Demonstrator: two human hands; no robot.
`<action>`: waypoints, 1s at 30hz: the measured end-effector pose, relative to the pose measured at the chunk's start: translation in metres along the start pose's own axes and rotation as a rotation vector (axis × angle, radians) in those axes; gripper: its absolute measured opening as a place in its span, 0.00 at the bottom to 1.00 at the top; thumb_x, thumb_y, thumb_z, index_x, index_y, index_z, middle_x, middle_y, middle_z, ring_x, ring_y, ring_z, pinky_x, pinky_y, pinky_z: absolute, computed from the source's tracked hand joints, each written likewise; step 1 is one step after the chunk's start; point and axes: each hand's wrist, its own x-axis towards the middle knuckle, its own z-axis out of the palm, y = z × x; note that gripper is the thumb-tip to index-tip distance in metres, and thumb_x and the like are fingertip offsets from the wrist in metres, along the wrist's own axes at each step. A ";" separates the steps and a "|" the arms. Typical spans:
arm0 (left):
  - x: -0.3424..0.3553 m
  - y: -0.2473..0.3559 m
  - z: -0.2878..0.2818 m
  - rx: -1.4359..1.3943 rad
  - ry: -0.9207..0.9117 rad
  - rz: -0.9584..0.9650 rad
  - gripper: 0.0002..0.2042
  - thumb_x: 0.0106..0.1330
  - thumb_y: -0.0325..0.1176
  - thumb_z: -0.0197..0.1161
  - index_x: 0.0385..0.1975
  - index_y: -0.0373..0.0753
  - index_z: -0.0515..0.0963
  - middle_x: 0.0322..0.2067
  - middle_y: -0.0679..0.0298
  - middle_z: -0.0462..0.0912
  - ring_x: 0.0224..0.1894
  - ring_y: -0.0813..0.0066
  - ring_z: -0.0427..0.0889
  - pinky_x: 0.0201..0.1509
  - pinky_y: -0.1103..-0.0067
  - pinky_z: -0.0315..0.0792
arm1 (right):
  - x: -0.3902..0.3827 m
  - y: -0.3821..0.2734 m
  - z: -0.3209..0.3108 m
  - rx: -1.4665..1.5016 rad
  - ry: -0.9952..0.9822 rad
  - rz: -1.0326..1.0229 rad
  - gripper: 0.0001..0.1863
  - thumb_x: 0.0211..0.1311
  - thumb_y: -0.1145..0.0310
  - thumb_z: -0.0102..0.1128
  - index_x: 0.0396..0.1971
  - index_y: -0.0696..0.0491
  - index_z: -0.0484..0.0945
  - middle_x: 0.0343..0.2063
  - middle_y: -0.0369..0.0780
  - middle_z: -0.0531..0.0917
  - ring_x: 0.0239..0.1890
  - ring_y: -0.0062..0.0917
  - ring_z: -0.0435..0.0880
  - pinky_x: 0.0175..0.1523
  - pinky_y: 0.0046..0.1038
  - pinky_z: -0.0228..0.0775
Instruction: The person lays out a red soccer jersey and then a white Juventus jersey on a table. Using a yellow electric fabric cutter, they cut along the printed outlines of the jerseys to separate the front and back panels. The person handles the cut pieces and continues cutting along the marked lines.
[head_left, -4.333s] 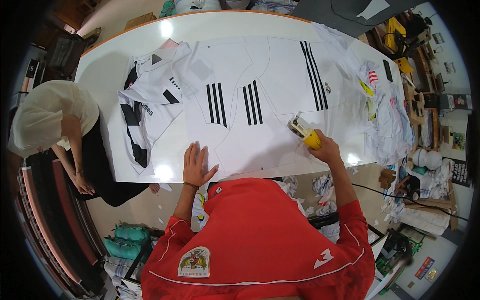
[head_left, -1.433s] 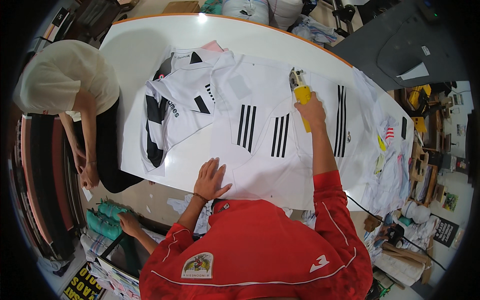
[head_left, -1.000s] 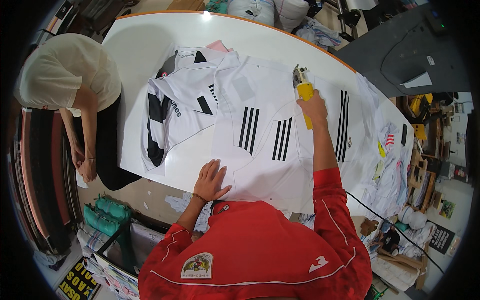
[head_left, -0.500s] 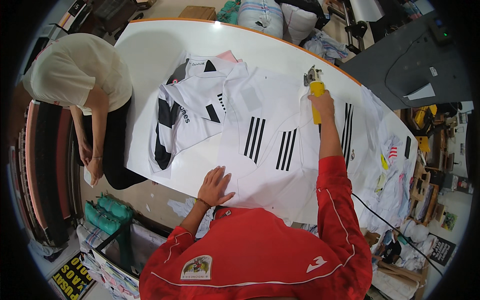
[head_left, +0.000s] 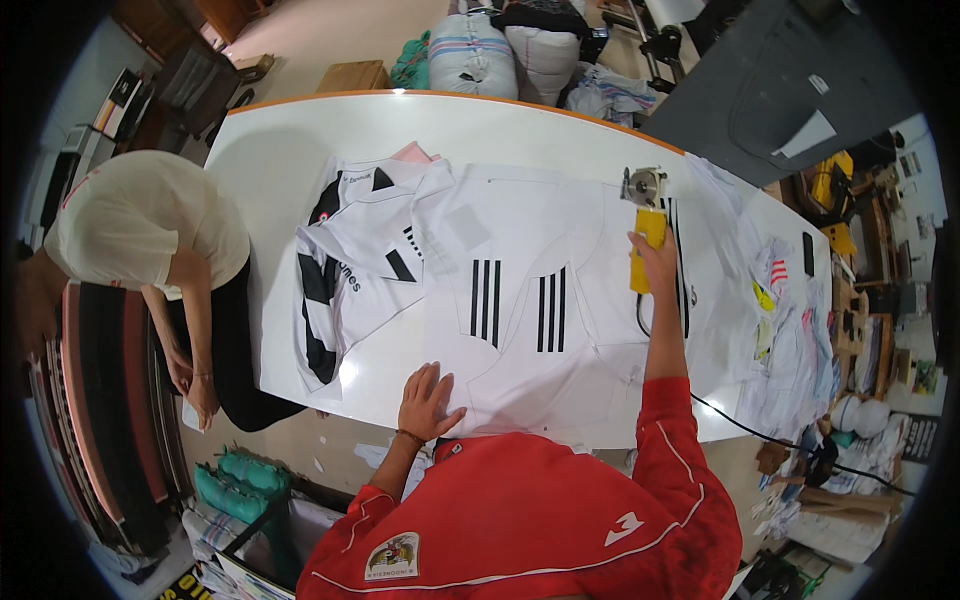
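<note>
My right hand (head_left: 653, 255) grips a yellow electric rotary cutter (head_left: 648, 226), its round blade end over the back part of printed white fabric (head_left: 510, 210) with black triple stripes and thin outlines. My left hand (head_left: 428, 400) lies flat with fingers apart on the fabric's near left edge and the tabletop. Left of the printed fabric is a folded white jersey (head_left: 350, 310) with black panels. A black cord runs from the cutter under my right forearm and off to the right.
The white table (head_left: 265, 140) holds heaped fabric (head_left: 785, 355) and a dark phone (head_left: 807, 255) at right. A person (head_left: 150, 225) in cream bends at the left edge. A grey board (head_left: 740, 90) and stuffed sacks (head_left: 470, 60) lie beyond. A green-bundle rack (head_left: 240, 485) stands lower left.
My right hand has carried the cutter from the fabric's near right toward its back, then slightly rightward in the last second. My left hand stays near the front edge. The view has shifted.
</note>
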 end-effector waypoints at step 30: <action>0.293 0.252 0.055 -1.139 -0.537 0.188 0.03 0.76 0.25 0.67 0.40 0.37 0.79 0.33 0.75 0.77 0.38 0.85 0.74 0.49 0.82 0.71 | -0.383 0.150 -0.198 0.478 0.932 0.326 0.22 0.61 0.66 0.79 0.50 0.58 0.79 0.34 0.39 0.83 0.25 0.29 0.85 0.30 0.32 0.82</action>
